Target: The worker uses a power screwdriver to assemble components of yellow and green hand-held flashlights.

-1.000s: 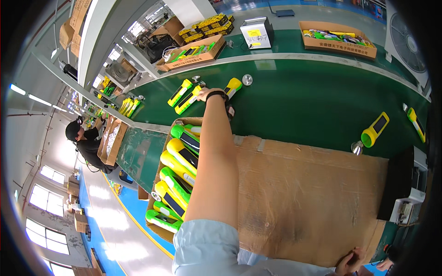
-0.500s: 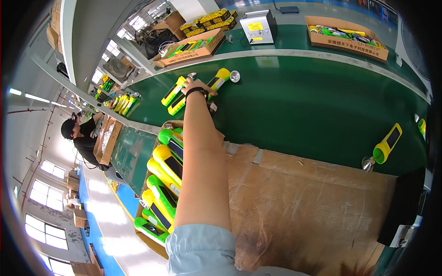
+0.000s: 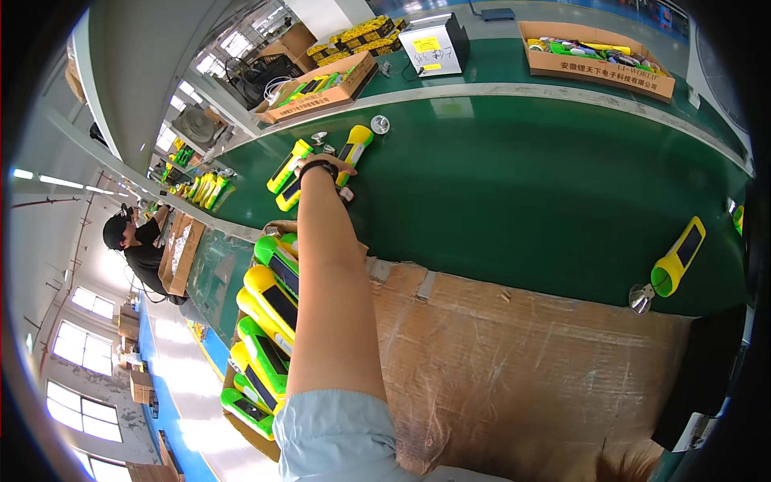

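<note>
My left hand (image 3: pixel 316 166), a black band at its wrist, reaches far over the green belt to a cluster of yellow-green flashlights. Its thumb stretches across the lower part of the right flashlight (image 3: pixel 357 143); the other fingers lie toward the left flashlight (image 3: pixel 287 167) and are partly hidden. Below that one lies another flashlight (image 3: pixel 287 198), partly covered by the hand. Loose silver reflector heads (image 3: pixel 380 124) hang off the flashlights' far ends. Beside the wrist is a small pale piece (image 3: pixel 346 194) that I cannot make out. My right hand is out of view.
Flashlights fill a carton (image 3: pixel 269 337) left of my forearm. Cardboard (image 3: pixel 514 361) covers the near surface. Another flashlight (image 3: pixel 679 255) lies at the belt's right. Cartons (image 3: pixel 598 71) and a white box (image 3: pixel 434 46) stand beyond the belt. A person (image 3: pixel 140 249) works at the far left.
My left hand and the right flashlight have shifted left, closer to the other flashlights. The whole view has also turned slightly.
</note>
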{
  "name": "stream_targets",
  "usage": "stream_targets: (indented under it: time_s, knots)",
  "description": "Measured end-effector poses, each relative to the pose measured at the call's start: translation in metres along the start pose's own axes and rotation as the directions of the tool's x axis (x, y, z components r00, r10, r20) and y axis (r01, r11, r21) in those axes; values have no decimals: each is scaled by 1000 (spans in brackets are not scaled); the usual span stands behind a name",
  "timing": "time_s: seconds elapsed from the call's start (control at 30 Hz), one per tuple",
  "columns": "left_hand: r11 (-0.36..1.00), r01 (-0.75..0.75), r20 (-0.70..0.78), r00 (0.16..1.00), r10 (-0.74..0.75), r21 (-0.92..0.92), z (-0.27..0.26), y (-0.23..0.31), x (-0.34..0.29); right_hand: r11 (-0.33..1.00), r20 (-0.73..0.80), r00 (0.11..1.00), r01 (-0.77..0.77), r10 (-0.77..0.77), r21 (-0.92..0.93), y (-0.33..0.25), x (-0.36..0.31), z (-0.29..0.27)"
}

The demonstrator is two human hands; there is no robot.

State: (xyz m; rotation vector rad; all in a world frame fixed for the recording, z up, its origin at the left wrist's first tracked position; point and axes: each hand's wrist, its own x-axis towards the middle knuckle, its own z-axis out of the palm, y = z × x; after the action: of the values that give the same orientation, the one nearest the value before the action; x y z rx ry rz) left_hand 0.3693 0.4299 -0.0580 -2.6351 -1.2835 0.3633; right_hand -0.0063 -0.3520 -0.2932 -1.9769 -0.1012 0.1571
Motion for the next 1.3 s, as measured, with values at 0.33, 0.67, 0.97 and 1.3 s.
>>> stream_targets:
  time_s: [0.33, 0.67, 0.97, 1.3]
  knots:
    - [974, 3, 140, 990, 29, -227, -8, 24, -33, 998, 151, 988, -51, 43, 45, 13, 12, -21]
    - [959, -160, 113, 975, 190, -234, -1, 81, -66, 985, 255, 958, -153, 127, 83, -15, -38, -44]
    - [792, -584, -115, 811, 573, -179, -34, 154, -293, 765, -474, 649, 277, -595, -581, -179, -68, 6]
    - [-29, -61, -47, 315, 948, -998, -101, 35, -486, 818, -432, 699, 432, -570, -380, -220, -57, 7]
